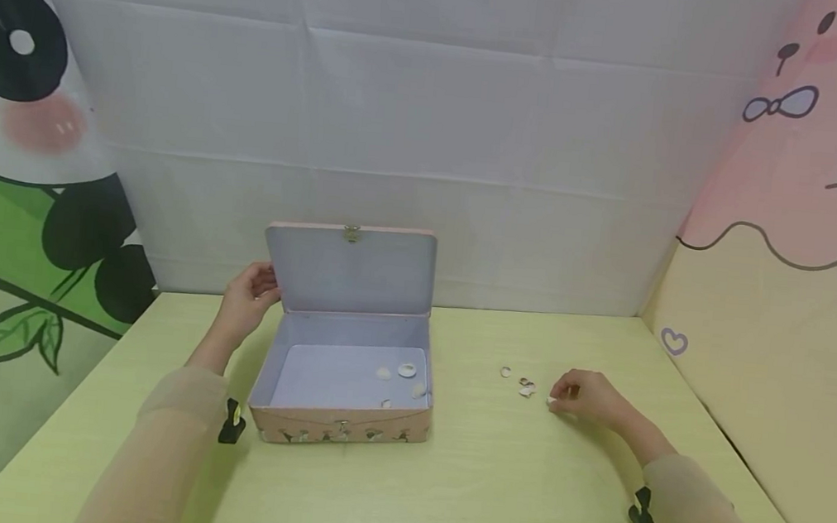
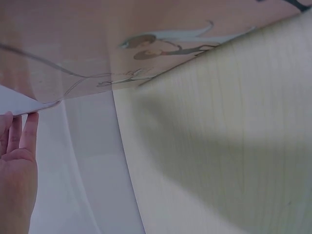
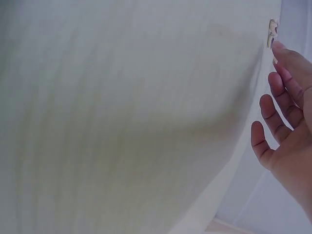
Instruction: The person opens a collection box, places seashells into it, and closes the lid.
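An open pink metal box with a pale interior and printed figures stands left of centre in the head view. Its raised lid has a clasp at the top edge. My left hand holds the lid's left edge; the fingertips meet that edge in the left wrist view. To the right of the box, my right hand pinches a small whitish shell-like piece just at the table, mostly hidden by the fingers. Several similar small pieces lie beside that hand.
Inside the box lie several pale pieces, among them a round white one. A lone small piece sits between the box and the group. The light wood-look table meets a white cloth backdrop behind and printed cloth at both sides.
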The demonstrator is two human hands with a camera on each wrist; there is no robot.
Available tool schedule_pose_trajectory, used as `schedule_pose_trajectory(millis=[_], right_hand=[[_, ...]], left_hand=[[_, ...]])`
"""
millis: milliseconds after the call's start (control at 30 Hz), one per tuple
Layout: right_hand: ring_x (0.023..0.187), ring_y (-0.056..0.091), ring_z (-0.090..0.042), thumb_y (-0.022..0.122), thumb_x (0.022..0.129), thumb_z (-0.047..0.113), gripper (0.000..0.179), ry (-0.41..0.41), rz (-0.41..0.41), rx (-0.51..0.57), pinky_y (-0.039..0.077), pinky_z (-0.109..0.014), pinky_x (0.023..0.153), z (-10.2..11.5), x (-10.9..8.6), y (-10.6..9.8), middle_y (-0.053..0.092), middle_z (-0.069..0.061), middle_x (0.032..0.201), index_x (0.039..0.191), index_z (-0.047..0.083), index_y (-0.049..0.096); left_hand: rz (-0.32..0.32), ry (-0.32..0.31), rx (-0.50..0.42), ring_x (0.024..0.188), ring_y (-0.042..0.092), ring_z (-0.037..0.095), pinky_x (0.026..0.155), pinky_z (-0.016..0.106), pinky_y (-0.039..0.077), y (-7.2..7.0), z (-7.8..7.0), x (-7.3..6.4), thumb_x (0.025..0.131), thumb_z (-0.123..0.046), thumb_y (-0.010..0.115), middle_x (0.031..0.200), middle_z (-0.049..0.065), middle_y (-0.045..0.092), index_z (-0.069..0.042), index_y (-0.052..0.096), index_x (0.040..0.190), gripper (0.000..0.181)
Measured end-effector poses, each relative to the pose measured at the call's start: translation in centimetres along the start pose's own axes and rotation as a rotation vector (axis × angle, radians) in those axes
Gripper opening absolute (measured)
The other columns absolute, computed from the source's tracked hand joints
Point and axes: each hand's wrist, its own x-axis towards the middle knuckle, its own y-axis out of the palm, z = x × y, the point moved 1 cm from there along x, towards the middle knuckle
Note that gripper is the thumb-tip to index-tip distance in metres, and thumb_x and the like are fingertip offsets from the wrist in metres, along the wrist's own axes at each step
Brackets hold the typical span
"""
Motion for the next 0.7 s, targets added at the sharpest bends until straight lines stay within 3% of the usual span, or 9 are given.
schedule_pose_trajectory(millis=[267, 700], right_hand=[[0.073, 0.048, -0.013, 0.075, 0.080, 0.017, 0.012, -0.033, -0.029, 0.018, 0.043, -0.020, 0.054, 1.2, 0.1, -0.6, 0.059, 0.004, 0.078, 0.086, 0.012, 0.067], [0.078, 0.051, -0.012, 0.076, 0.080, 0.021, 0.013, -0.106, -0.090, 0.003, 0.045, -0.023, 0.065, 4.2, 0.7, -1.5, 0.061, 0.007, 0.081, 0.087, 0.015, 0.068]], left_hand=[[0.011, -0.020, 0.026, 0.103, 0.052, 0.005, 0.084, 0.008, 0.051, 0.0, 0.3, 0.2, 0.093, 0.003, 0.052, 0.124, 0.024, 0.054, 0.003, 0.042, 0.132, 0.041], [0.018, -0.016, 0.010, 0.109, 0.053, 0.015, 0.085, 0.008, 0.051, 0.1, 0.2, 0.1, 0.093, 0.003, 0.052, 0.126, 0.026, 0.053, 0.003, 0.041, 0.134, 0.042]])
